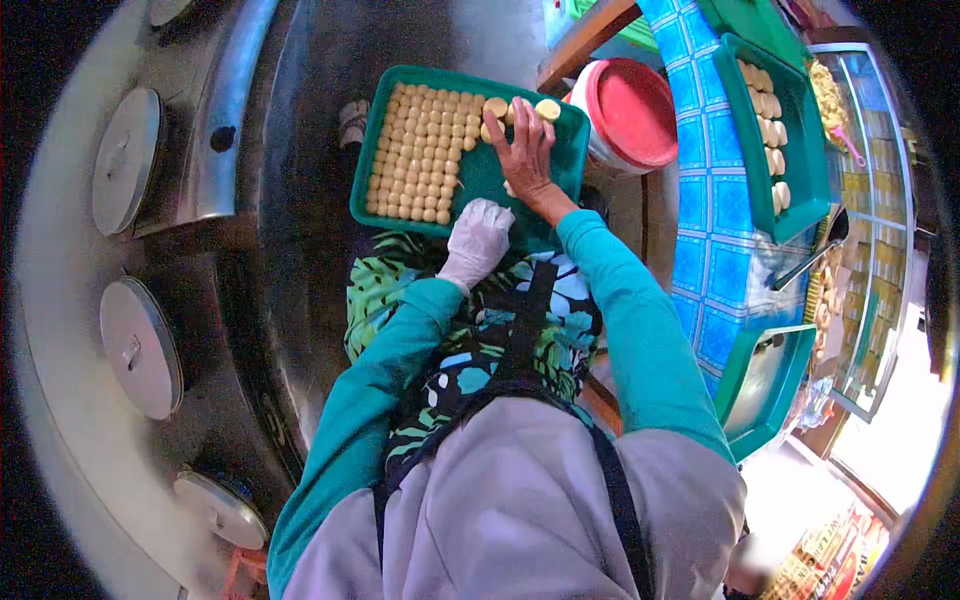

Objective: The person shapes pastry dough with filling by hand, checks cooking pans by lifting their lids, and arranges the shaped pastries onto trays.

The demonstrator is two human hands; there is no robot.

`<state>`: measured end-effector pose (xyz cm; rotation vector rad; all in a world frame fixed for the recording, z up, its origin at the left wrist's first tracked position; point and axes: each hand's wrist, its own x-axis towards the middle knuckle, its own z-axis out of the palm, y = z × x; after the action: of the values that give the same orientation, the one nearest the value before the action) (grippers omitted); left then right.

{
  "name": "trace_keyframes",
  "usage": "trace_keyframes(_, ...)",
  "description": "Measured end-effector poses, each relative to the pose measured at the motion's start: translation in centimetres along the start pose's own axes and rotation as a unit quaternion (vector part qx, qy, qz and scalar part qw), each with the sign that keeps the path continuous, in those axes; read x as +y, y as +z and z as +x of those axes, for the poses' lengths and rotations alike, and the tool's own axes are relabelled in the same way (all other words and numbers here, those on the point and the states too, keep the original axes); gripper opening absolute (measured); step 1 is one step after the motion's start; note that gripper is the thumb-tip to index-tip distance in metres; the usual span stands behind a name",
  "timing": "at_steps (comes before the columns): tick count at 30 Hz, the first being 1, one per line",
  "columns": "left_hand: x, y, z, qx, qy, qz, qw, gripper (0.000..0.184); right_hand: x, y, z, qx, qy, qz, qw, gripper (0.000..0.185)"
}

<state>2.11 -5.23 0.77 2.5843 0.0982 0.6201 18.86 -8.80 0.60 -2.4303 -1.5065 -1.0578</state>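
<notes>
A green tray (470, 76) rests at my lap, its left part filled with close rows of small round dough balls (415, 150). My right hand (525, 158), bare, reaches over the tray's right part with fingers stretched and apart, among a few larger pale dough pieces (547, 110). Its fingertips are at or just over these pieces; whether they grip one I cannot tell. My left hand (480, 238), in a white glove, is closed at the tray's near edge. What it holds, if anything, is hidden.
Right of the tray stands a white bucket with a red lid (632, 110). A blue tiled table (705, 260) bears another green tray (735, 60) with pale dough pieces and a third green tray (740, 410). Round metal lids (140, 345) line the left side.
</notes>
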Motion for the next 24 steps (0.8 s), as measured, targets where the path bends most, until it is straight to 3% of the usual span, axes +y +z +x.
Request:
trace_keyframes(5, -0.3, 0.6, -0.4, 0.020, 0.015, -0.005, 1.000, 0.016, -2.6, 0.3, -0.7, -0.024, 0.029, -0.018, 0.999, 0.054)
trace_keyframes(9, -0.2, 0.7, -0.2, -0.022, -0.024, -0.018, 0.999, 0.015, -3.6, -0.1, -0.7, -0.031, 0.050, -0.014, 0.998, 0.057)
trace_keyframes(11, -0.3, 0.7, 0.0, 0.018, -0.040, -0.036, 0.998, 0.014, -3.1, -0.4, -0.9, -0.028, 0.059, -0.003, 0.998, 0.056)
trace_keyframes(13, -0.6, 0.3, 0.4, 0.003, -0.069, -0.055, 0.996, 0.020, -1.7, -1.0, -0.9, 0.027, 0.089, 0.111, 0.989, 0.044)
trace_keyframes(15, -0.6, -0.7, 0.6, 0.055, -0.069, -0.047, 0.995, 0.026, -0.2, -3.7, -1.6, 0.022, 0.162, 0.123, 0.979, 0.029)
trace_keyframes(16, -1.0, -1.2, 1.2, -0.091, -0.095, -0.046, 0.990, 0.042, 0.6, -5.4, -2.7, -0.048, 0.180, 0.105, 0.977, 0.030)
trace_keyframes(17, -0.3, -1.4, 1.6, -0.095, -0.093, -0.048, 0.990, 0.042, 1.0, -6.9, -3.9, -0.117, 0.200, 0.085, 0.969, 0.030)
trace_keyframes(19, 1.5, -1.3, 3.0, -0.068, -0.034, 0.122, 0.990, 0.063, 0.8, -7.8, -5.6, -0.162, 0.164, 0.070, 0.971, 0.032)
trace_keyframes(20, 1.2, -0.7, 3.2, -0.168, -0.033, 0.113, 0.979, 0.077, 0.8, -7.8, -6.3, -0.208, 0.123, 0.059, 0.969, 0.034)
trace_keyframes(24, -0.1, 0.8, 2.9, -0.158, -0.010, 0.123, 0.980, 0.075, 0.9, -6.5, -7.4, -0.244, 0.083, 0.024, 0.966, 0.042)
